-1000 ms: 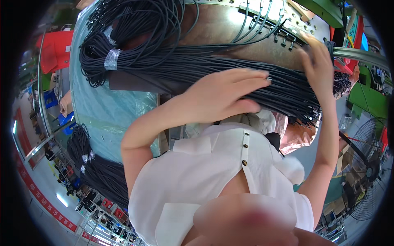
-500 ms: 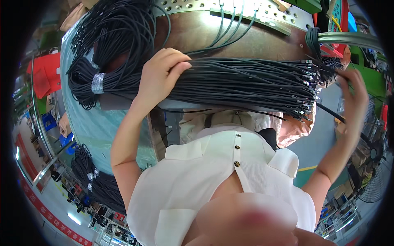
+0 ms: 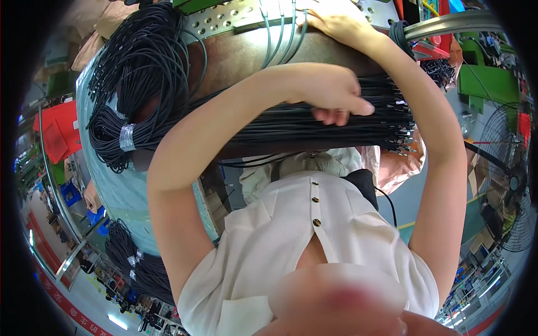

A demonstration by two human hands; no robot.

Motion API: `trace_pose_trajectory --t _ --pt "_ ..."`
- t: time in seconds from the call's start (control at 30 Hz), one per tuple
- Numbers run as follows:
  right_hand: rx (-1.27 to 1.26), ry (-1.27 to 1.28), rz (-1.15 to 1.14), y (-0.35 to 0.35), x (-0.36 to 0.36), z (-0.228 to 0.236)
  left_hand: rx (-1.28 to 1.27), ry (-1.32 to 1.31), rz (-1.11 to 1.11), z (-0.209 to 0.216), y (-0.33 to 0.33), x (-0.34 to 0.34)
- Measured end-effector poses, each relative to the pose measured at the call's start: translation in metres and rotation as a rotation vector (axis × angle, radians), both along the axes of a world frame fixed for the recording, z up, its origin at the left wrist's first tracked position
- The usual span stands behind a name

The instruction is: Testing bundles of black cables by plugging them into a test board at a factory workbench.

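Your left hand (image 3: 333, 92) is over the black cables (image 3: 314, 129), mid-frame, and your right hand (image 3: 339, 25) near the bar (image 3: 249, 25), top; I can't tell if either grip holds anything. Silver tape (image 3: 127, 138), left, likely keeps the cables bunched.

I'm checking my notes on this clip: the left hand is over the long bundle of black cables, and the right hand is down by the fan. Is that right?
Not quite: the right hand is misplaced. The head view shows it up by the metal plate with holes. The left hand is over the long bundle of black cables, as you say.
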State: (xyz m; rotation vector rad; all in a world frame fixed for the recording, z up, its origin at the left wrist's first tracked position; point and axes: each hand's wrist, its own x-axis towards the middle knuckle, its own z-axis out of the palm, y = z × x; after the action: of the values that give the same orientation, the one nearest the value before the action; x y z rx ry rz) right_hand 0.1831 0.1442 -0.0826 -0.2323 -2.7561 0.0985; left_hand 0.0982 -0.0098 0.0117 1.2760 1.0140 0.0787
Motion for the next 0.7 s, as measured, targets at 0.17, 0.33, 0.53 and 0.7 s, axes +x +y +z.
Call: trace_pose_trajectory --t 0.17,0.33,0.53,0.7 --pt "-0.340 0.045 -0.057 -0.012 -0.018 0.016 -0.177 -0.268 0.168 -0.029 0.016 0.050" --pt "-0.185 0.030 -0.045 -0.021 0.039 0.009 -0.484 -0.591 0.700 -0.006 -0.077 0.036" --pt "-0.292 0.023 0.047 -0.052 0.071 0.032 -0.105 -0.610 1.092 -0.028 -0.120 0.041" --pt "-0.991 0.297 -0.256 -0.099 0.090 0.066 -0.055 -0.547 1.245 -0.033 -0.126 0.037"
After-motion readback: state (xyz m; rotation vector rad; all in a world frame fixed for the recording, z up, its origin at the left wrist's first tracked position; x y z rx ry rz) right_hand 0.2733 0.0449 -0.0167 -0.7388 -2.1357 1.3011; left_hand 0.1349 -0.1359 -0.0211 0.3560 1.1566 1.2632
